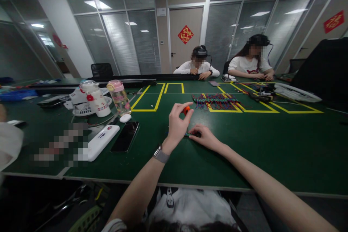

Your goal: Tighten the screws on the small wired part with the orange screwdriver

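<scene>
My left hand, with a watch on its wrist, is raised over the table with thumb and fingers curled around an orange-handled screwdriver. A thin dark shaft points down from it toward a small green circuit board on the table. The fingers of my right hand are closed on the right end of that board, low against the tabletop. Its far side and the screwdriver tip are partly hidden by my hands. Beyond them lies a row of green boards with red and blue wires.
Left of my hands lie a black phone, a white power bank and a white earbud case. Two bottles, one pink-lidded and one white, stand behind. Yellow tape marks the green table. Two people sit opposite.
</scene>
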{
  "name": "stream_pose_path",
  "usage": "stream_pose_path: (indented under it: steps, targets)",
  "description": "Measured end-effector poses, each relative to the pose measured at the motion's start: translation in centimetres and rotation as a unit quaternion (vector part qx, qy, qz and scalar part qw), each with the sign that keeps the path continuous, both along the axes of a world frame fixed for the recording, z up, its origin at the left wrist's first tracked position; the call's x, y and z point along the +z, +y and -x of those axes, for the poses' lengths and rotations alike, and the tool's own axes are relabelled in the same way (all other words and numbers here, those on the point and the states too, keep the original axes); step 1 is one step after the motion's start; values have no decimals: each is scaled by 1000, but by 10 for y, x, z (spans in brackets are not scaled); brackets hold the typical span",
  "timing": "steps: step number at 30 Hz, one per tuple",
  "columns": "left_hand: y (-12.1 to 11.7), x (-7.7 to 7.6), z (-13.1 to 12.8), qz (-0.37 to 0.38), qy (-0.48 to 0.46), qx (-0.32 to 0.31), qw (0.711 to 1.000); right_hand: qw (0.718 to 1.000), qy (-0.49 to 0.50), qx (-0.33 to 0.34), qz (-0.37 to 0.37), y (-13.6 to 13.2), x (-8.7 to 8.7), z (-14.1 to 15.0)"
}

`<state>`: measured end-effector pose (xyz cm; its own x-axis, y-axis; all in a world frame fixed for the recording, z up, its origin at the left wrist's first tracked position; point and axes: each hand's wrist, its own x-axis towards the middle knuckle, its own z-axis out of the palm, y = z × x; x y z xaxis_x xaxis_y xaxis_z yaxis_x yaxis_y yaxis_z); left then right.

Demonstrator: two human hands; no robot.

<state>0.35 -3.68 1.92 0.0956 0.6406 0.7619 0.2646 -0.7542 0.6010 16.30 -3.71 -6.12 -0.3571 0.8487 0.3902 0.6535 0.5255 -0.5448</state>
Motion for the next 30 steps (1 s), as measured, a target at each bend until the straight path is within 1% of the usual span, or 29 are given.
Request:
stream_pose_path:
  steps: [2, 3, 4, 7, 8, 9, 10, 13, 14, 15, 18, 19, 20, 23, 24, 25, 28, 29, 30]
  targets:
    - [-1, 1, 1, -20, 16, 66, 997, 1000, -4, -1, 1, 0, 0, 0]
    - [-2, 1, 1, -27, 26, 77, 996, 1000, -6, -3, 0, 0, 0, 0]
    - [-3, 2, 1, -33, 35, 70, 996, 1000, -8, -4, -2, 0, 0, 0]
    - [-5, 2, 0, -31, 44, -7, 999, 1000, -10, -6, -6, 1, -1, 0]
    - [-5, 1, 0, -30, 45, -22, 998, 1000, -9, -5, -6, 1, -1, 0]
    - [-6, 1, 0, -32, 47, -22, 998, 1000, -9, -5, -6, 1, -2, 0]
    - [-6, 1, 0, -35, 49, -5, 998, 1000, -8, -5, -6, 1, -2, 0]
    - [-5, 0, 0, -45, 54, 71, 995, 1000, -7, -5, -5, 1, -2, 0]
    - [-5, 0, 0, -45, 52, 77, 995, 1000, -8, -5, -4, 1, -1, 0]
    - [-4, 1, 0, -43, 47, 66, 996, 1000, -7, -4, -4, 1, -1, 0]
    - [-3, 2, 0, -23, 22, -12, 999, 1000, -4, -2, -2, 1, 0, 0]
    - [-3, 2, 0, -16, 14, -22, 1000, 1000, -3, -2, -1, 1, 0, 0]
    - [-3, 2, 0, -12, 8, -14, 1000, 1000, -2, -2, 0, 0, 0, 0]
    - [-3, 3, 1, -14, 8, 64, 998, 1000, -2, -2, 3, 0, 0, 0]
    - [-3, 3, 1, -14, 8, 75, 997, 1000, -2, -3, 3, 0, 0, 0]
    - [-2, 3, 1, -10, 6, 66, 998, 1000, -3, -3, 3, 0, 0, 0]
    - [0, 1, 1, 22, -17, -28, 999, 1000, -5, -5, 3, 0, 0, 0]
    - [1, 0, 0, 30, -25, -49, 998, 1000, -6, -4, 2, 0, 1, 0]
    - [2, 0, 1, 31, -29, -52, 998, 1000, -7, -4, 2, 0, 1, 0]
